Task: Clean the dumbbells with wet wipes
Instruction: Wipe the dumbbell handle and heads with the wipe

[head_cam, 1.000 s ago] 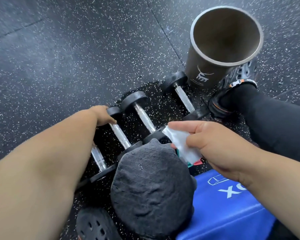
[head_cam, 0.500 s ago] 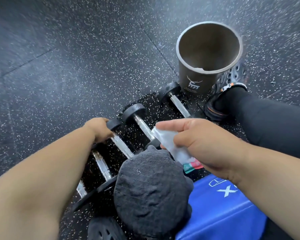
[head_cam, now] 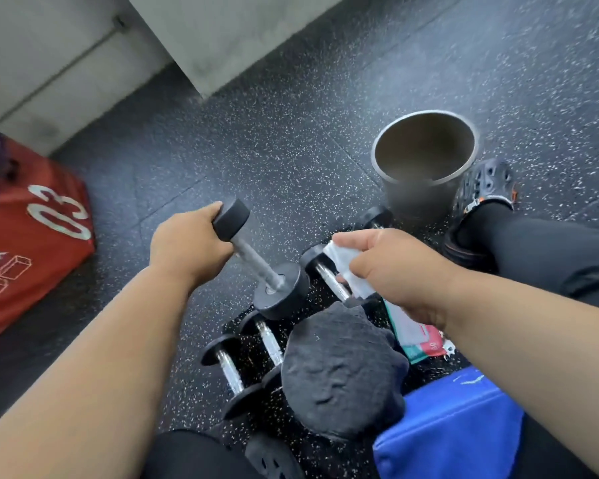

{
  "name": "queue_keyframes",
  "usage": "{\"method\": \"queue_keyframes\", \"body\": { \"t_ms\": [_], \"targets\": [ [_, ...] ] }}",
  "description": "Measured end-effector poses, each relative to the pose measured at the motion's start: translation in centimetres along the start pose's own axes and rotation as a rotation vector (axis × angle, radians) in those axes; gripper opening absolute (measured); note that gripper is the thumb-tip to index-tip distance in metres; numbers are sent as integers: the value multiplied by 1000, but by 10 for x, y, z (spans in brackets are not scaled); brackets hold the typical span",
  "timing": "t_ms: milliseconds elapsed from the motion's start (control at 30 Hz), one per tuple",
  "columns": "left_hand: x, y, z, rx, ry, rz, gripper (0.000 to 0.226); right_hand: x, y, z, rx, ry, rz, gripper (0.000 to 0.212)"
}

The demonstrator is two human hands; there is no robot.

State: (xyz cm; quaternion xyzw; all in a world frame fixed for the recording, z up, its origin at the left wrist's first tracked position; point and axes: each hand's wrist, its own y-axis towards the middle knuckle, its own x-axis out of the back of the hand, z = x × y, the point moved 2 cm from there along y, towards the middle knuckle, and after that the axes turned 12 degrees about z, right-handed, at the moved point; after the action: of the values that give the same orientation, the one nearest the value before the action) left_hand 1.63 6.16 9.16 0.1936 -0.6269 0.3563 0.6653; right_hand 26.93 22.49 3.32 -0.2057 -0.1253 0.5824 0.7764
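Dumbbell [head_cam: 256, 262] now lifted off the floor, left hand [head_cam: 184, 245] gripping it (right hand [head_cam: 391, 267] pinches wipe [head_cam: 348, 267]).

Bare speckled floor [head_cam: 274, 140] lies open beyond the dumbbells. A bin [head_cam: 424, 167] and shoe [head_cam: 481, 188] crowd the right; a red box [head_cam: 32, 236] blocks the far left, a black cap [head_cam: 343, 375] the near side.

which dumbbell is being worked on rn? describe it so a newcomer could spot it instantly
Start at the grey bucket on the speckled floor; a row of small dumbbells lies in front of it. The lifted dumbbell is tilted above that row, gripped by the left hand at its far head. The others all lie flat on the floor.
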Motion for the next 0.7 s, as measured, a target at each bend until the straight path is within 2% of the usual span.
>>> {"method": "queue_keyframes", "body": {
  "t_ms": [133, 233, 500, 700],
  "targets": [
    [51, -56, -24, -10, -76, -99, 19, 1, -20, 11, 16, -33, 6, 63],
    [61, -88, -50, -21, -144, -98, 20, 4, -30, 12, 46, -54, 10, 67],
    [9, -133, -106, -69, -303, 72, 41, -9, -52, 5, 44, -240, 71, 71],
    [8, -130, -104, -124, -369, 56, 39, -21, -43, -8, 27, -246, 100, 77]
  ]
}}
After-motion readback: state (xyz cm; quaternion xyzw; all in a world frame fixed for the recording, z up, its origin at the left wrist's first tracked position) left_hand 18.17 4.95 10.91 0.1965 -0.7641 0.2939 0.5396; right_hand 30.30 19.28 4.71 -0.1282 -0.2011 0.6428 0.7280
